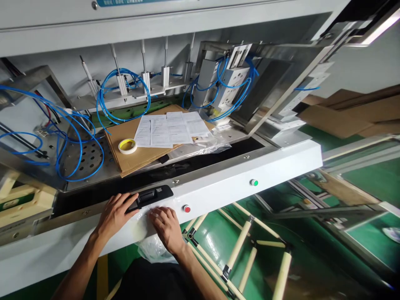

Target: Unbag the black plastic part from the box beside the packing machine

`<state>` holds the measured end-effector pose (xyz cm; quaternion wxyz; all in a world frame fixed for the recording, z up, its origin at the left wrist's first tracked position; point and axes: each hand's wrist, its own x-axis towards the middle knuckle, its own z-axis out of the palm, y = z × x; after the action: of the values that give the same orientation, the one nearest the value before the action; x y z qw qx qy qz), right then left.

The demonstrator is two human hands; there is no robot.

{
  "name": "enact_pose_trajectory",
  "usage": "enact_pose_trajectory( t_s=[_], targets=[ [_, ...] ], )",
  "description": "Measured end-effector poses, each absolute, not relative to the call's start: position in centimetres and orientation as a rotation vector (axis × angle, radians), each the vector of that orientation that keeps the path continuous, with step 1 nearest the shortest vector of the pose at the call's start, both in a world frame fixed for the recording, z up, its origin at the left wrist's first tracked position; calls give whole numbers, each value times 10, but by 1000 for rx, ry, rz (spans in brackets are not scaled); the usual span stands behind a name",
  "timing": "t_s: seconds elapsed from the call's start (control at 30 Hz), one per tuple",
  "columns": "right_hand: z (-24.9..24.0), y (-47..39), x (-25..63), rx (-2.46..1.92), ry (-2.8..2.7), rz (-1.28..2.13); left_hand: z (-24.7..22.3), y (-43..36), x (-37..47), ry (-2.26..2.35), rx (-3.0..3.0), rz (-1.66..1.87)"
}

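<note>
My left hand (115, 214) rests on the white front ledge (237, 189) of a machine, its fingertips touching a long black plastic part (150, 196) that lies along the ledge. My right hand (167, 225) lies flat just right of it, pressing on a clear plastic bag (150, 246) that hangs over the ledge's edge. A red button (186, 208) sits beside my right hand.
A green button (254, 182) sits farther right on the ledge. Inside the machine lie brown cardboard sheets (137, 156), a yellow tape roll (127, 146), printed papers (170, 129) and blue air hoses (71, 137). A pipe rack (240, 246) stands on the green floor.
</note>
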<state>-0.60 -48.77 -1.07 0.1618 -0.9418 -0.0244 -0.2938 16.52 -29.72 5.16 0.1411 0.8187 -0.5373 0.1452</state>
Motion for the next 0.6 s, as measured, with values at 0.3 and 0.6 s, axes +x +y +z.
enact_pose_trajectory(
  t_s=[0.3,0.6],
  targets=[
    [14,-489,-6,-2705,-77,-815,59,-291,167,-1424,2249,424],
    [45,-498,9,-2771,-185,-786,28,-226,120,-1139,2237,835]
  ],
)
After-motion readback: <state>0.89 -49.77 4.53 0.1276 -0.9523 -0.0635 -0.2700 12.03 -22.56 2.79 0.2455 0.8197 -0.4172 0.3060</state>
